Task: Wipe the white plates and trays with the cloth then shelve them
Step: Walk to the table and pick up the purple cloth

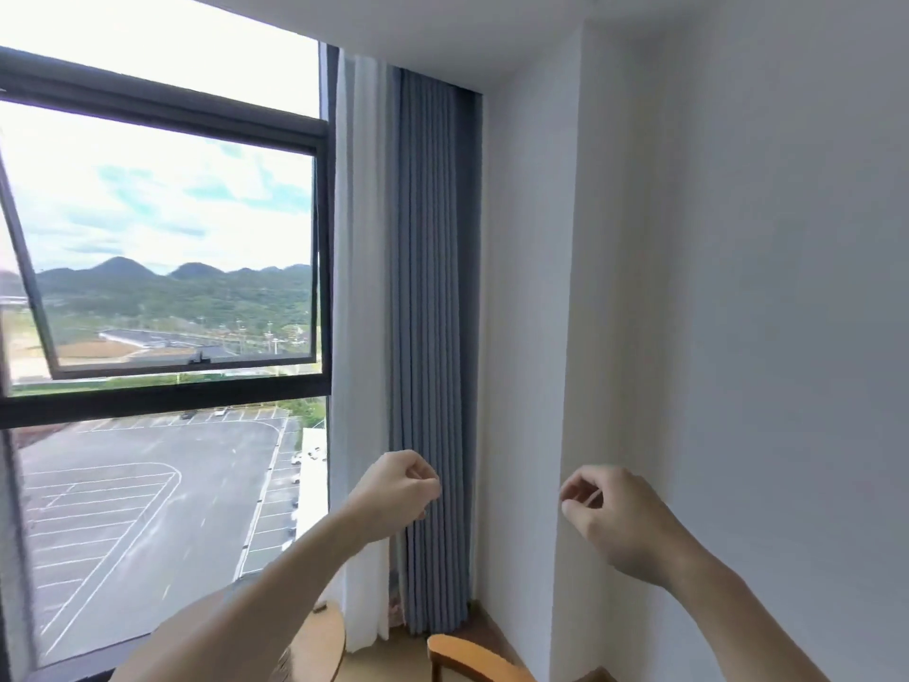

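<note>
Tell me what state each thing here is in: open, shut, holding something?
Window: lower pane tilted open outward.
White curtain: pulled aside, beside the window frame.
Blue curtain: pulled aside, bunched near the wall.
Left hand: raised, fingers curled, holding nothing.
Right hand: raised, fingers curled, holding nothing.

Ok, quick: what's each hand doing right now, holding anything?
Left hand: closed, fingers curled into a loose fist, holding nothing.
Right hand: closed, fingers curled in, holding nothing.
</note>
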The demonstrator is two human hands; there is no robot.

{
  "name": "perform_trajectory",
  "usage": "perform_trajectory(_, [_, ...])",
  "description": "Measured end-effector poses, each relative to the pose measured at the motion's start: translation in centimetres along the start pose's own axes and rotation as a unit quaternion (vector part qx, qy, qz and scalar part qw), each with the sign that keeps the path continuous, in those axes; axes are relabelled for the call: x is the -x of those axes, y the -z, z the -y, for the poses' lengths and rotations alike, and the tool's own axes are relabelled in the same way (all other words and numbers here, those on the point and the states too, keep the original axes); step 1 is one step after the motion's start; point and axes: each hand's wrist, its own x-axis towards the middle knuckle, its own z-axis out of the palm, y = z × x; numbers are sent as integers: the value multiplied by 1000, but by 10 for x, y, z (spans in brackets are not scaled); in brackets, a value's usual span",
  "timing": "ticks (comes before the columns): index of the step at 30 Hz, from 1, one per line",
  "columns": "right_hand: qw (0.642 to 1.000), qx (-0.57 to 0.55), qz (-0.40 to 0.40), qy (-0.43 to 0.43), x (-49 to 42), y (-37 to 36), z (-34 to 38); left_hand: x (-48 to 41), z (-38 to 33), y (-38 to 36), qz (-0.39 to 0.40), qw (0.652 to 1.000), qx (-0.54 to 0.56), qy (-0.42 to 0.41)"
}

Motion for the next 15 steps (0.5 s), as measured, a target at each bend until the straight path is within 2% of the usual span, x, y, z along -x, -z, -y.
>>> perform_trajectory(6, [995,-40,43,82,-90,-21,-8,-26,11,14,-90,995,-11,43])
perform_trajectory(15, [971,-103,143,162,-155,-100,20,-32,65,77,-196,971,-33,131])
